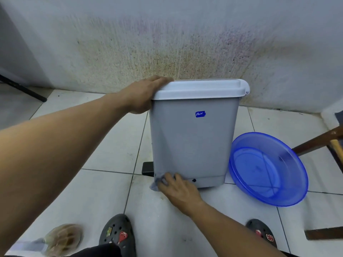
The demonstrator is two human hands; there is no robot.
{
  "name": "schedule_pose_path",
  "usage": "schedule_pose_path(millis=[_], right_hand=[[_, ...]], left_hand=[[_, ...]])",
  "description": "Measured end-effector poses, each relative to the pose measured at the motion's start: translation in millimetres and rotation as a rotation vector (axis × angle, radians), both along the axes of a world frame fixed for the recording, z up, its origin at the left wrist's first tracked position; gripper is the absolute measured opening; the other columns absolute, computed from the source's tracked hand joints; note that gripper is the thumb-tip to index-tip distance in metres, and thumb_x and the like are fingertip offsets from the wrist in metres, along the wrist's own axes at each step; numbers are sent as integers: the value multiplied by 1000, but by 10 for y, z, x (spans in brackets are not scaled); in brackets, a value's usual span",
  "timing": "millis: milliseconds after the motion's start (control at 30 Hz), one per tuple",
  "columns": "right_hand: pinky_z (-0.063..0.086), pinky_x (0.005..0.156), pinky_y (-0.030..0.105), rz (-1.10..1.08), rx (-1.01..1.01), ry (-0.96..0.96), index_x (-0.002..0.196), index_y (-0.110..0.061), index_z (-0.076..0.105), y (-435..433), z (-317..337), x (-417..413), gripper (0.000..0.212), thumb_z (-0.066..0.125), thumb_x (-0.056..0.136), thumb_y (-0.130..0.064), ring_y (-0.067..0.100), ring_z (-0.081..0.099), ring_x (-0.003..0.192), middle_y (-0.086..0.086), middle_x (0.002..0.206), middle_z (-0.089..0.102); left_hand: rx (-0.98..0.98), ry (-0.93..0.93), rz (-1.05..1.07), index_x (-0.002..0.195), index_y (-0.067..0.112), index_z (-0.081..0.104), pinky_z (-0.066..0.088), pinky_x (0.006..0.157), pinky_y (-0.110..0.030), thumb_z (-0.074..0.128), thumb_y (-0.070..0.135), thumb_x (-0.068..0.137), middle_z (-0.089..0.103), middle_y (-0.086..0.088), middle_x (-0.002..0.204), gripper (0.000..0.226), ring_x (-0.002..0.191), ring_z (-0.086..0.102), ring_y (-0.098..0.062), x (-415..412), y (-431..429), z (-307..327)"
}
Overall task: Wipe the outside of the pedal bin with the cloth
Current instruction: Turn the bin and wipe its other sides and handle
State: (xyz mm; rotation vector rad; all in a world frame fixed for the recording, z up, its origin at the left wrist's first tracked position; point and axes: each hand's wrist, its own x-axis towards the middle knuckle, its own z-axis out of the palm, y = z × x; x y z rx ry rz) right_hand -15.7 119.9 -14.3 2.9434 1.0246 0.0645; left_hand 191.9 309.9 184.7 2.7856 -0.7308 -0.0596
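My left hand (146,93) is wrapped over the left edge of the lid (200,89), steadying the bin (191,141), which stands on the tiled floor (104,186) near the wall. My right hand (178,190) bunches the grey cloth (156,182) against the bin's lower left corner, just beside the pedal (148,169). If I push hard this low, I judge the light bin may skid right into the blue basin (267,167) or tilt. The cloth could also catch on the pedal.
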Motion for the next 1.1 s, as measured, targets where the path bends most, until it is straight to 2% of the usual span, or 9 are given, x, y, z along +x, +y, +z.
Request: schedule_pose_path(millis=[167, 333, 467, 633, 767, 900, 967, 1033, 1100], right_hand=[[49, 39, 32, -179, 63, 109, 117, -25, 54, -409, -60, -100, 58, 84, 67, -15, 26, 58, 75, 6, 101, 53], [50, 42, 33, -277, 121, 198, 114, -24, 53, -795, -41, -134, 64, 75, 61, 4, 27, 58, 81, 8, 102, 52], [46, 46, 27, -507, 208, 191, 115, -27, 53, -1106, -144, -150, 69, 68, 62, 15, 23, 55, 88, 4, 108, 47], [44, 58, 34, -942, 508, 109, 115, -28, 46, -1360, -135, -145, 38, 56, 90, -1, 23, 52, 84, -8, 104, 33], [53, 57, 41, -833, 573, 119, 119, -27, 51, -961, -82, -101, 39, 60, 88, -5, 29, 58, 79, 1, 113, 43], [41, 69, 29, -574, 514, 253, 127, -34, 50, -326, 32, -7, 31, 43, 99, -24, 22, 55, 93, -7, 119, 43], [41, 68, 28, -468, 487, 237, 125, -36, 50, -157, 67, 10, 26, 42, 101, -31, 14, 50, 93, -14, 114, 43], [48, 71, 32, -497, 549, 234, 121, -36, 54, -192, 52, 32, 24, 44, 99, -33, 14, 53, 92, -17, 110, 46], [52, 76, 37, -597, 633, 185, 123, -33, 57, -327, 59, 42, 32, 49, 95, -21, 21, 57, 93, -8, 115, 47]], left_hand=[[-12, -8, -16, 158, 32, 26, 39, 105, -42, 53, -4, 86, 37, 1, 157, 85, 134, 46, -32, -17, -1, 5], [-12, -6, -15, 158, 33, 25, 39, 106, -42, 55, -3, 86, 37, 1, 157, 87, 135, 46, -31, -13, 13, -3], [-15, 0, -28, 157, 34, 26, 43, 106, -47, 56, -3, 84, 39, 0, 156, 87, 132, 48, -33, 2, 34, -26], [-14, -15, -31, 155, 36, 26, 45, 103, -50, 56, -3, 83, 40, 1, 154, 88, 129, 50, -33, 2, 43, -44], [11, -27, -27, 155, 38, 23, 46, 100, -49, 58, -3, 82, 38, 3, 155, 91, 128, 52, -35, 14, 42, -56], [11, -46, -29, 155, 39, 23, 47, 98, -49, 58, -2, 82, 38, 4, 155, 91, 127, 52, -34, 21, 52, -65], [-4, -57, -33, 155, 37, 25, 46, 96, -48, 57, -2, 82, 40, 2, 152, 89, 126, 52, -35, 7, 45, -72], [-11, -65, -39, 155, 35, 26, 46, 96, -48, 57, -2, 82, 42, 1, 151, 88, 125, 52, -35, 2, 47, -77], [-18, -63, -40, 155, 35, 26, 46, 96, -48, 57, -3, 82, 42, 0, 150, 88, 125, 52, -35, 2, 49, -82]])
